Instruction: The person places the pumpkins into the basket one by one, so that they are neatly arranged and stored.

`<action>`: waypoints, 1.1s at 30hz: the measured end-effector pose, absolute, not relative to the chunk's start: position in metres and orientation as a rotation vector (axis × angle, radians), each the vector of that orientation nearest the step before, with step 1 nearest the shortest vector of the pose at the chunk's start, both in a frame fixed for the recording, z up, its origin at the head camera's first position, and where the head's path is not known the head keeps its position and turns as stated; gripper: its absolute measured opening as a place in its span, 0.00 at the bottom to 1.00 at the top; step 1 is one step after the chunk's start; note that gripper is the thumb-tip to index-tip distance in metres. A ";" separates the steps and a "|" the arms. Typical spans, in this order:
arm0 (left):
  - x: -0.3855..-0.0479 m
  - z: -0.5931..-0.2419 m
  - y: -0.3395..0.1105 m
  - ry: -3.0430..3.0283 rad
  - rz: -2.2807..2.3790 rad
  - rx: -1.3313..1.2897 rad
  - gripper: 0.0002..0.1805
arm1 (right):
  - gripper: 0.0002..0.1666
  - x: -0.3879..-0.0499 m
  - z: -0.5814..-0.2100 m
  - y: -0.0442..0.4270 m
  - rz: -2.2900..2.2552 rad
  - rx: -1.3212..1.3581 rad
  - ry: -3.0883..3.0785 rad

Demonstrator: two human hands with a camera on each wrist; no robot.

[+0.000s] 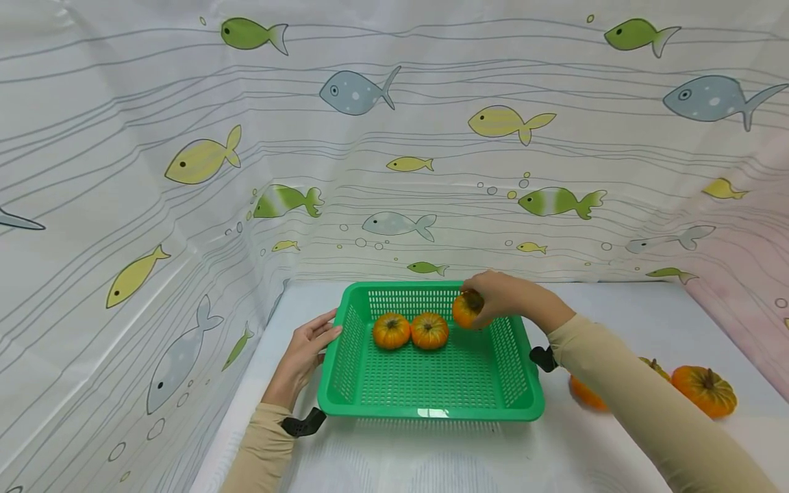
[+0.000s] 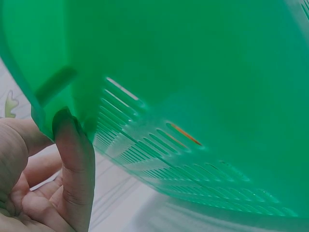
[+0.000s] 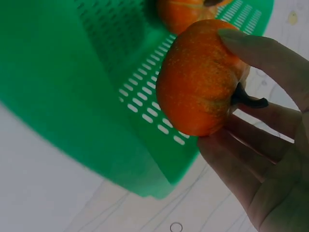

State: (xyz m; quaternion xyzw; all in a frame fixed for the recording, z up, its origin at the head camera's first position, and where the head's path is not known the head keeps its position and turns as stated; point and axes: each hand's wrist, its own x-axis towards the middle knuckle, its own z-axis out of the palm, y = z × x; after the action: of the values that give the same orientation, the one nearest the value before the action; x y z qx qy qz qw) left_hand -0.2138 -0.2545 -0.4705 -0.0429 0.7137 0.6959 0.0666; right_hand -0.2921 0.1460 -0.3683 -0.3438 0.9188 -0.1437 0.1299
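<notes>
A green plastic basket [image 1: 431,413] with slotted walls stands on the table. My left hand [image 1: 303,350] holds its left rim, and the left wrist view shows the rim between thumb and fingers [image 2: 75,169]. Over the basket's back right part, my right hand [image 1: 501,296] grips a small orange pumpkin [image 3: 198,82] by its sides. That pumpkin's dark stem points toward the palm in the right wrist view. Two more pumpkins, one on the left [image 1: 391,331] and one beside it [image 1: 429,332], sit side by side in the basket toward the back.
Right of the basket, several pumpkins lie on the table; one [image 1: 705,391] is in full view, while the right sleeve [image 1: 647,404] partly covers others, including a nearer one [image 1: 587,395]. A white fish-print sheet [image 1: 444,226] rises behind and along the sides.
</notes>
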 end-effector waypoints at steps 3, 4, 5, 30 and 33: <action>-0.214 -0.470 -0.255 2.152 2.097 -0.124 0.33 | 0.31 -0.293 -0.372 0.138 -0.373 -1.018 2.643; -0.214 -0.470 -0.255 2.154 2.095 -0.118 0.33 | 0.28 -0.293 -0.374 0.136 -0.358 -1.015 2.641; -0.214 -0.470 -0.255 2.155 2.096 -0.115 0.33 | 0.26 -0.293 -0.375 0.134 -0.348 -1.017 2.637; -0.215 -0.471 -0.255 2.144 2.105 -0.072 0.33 | 0.22 -0.293 -0.401 0.108 -0.073 -0.850 2.658; -0.215 -0.471 -0.256 2.145 2.106 -0.076 0.33 | 0.22 -0.292 -0.401 0.106 -0.079 -0.864 2.660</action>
State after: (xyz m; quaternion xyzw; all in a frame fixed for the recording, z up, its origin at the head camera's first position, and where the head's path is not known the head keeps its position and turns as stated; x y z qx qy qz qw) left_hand -0.2147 -0.2557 -0.4711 -0.0251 0.7118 0.6987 0.0672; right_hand -0.2916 0.1063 -0.4013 -0.3042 0.9367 -0.0277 0.1712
